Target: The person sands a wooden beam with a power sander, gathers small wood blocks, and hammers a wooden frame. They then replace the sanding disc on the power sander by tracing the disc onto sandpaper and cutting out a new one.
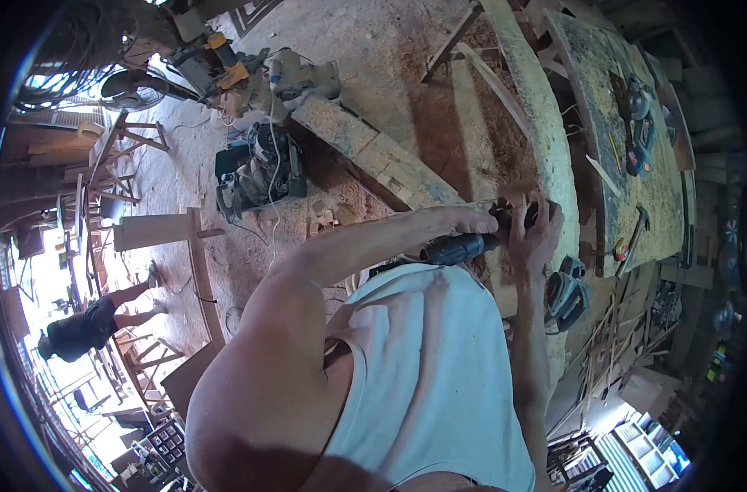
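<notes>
My left hand (475, 220) reaches across in front of my chest, fingers curled around a dark cordless drill (453, 249), whose body shows just below the wrist. My right hand (539, 231) meets it from the other side, with bent fingers closed at a small dark part close to the drill's front end. What those fingers pinch is hidden, so I cannot tell what it is. Both hands are close together beside a long, dust-covered beam (546, 123). A power tool with a dark base (567, 293) sits by the right forearm.
A worktable (660, 209) at right carries a hammer (633, 238), a tape measure (621, 248) and a blue-grey power tool (641, 139). A sawdust-covered plank (373, 152) and a machine with cables (263, 164) stand ahead. Another person (86, 326) is far left.
</notes>
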Demonstrator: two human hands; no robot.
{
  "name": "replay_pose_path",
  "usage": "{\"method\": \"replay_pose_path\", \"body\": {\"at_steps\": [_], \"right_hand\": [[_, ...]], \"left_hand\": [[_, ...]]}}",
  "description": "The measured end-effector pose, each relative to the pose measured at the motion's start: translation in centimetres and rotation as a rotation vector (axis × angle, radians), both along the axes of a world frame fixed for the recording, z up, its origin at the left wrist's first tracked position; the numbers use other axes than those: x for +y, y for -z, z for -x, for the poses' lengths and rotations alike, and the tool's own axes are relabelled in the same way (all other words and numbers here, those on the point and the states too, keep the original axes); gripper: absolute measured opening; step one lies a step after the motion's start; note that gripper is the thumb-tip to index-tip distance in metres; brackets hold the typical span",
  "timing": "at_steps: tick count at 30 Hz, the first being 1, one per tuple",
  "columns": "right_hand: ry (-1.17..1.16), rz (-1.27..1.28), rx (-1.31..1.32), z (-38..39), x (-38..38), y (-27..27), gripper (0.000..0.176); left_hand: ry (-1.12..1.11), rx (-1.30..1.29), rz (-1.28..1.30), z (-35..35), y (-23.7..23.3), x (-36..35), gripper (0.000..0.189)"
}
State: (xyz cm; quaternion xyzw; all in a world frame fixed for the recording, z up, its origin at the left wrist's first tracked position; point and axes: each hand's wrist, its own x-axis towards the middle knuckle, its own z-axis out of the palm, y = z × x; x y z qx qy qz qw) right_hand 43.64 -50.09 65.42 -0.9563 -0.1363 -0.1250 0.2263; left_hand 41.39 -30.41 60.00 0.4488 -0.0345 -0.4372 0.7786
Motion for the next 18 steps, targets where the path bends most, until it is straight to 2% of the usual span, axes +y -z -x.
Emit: {"method": "replay_pose_path", "body": {"at_steps": [2, 5, 8, 12, 15, 18], "right_hand": [[0.038, 0.088, 0.001, 0.1, 0.4, -0.4, 0.043], [0.055, 0.09, -0.057, 0.5, 0.3, -0.8, 0.043], [-0.022, 0.002, -0.064, 0.8, -0.8, -1.4, 0.043], [-0.189, 0.105, -0.077, 0.2, -1.6, -2.4, 0.043], [-0.596, 0.192, 0.129, -0.2, -4.3, -4.3, 0.056], [-0.935, 0.414, 0.101, -0.6, -8.4, -6.4, 0.076]], "left_hand": [[0.028, -0.01, -0.011, -0.4, 0.0, -0.3, 0.047], [0.074, -0.024, -0.048, -0.9, 0.2, -0.7, 0.045], [0.142, -0.034, -0.092, -1.3, 0.3, -1.0, 0.042], [0.297, -0.052, -0.158, -2.1, 0.3, -1.8, 0.039], [0.457, -0.071, -0.201, -2.8, -0.2, -3.1, 0.037], [0.522, -0.087, -0.213, -3.1, -1.4, -4.2, 0.035]]}}
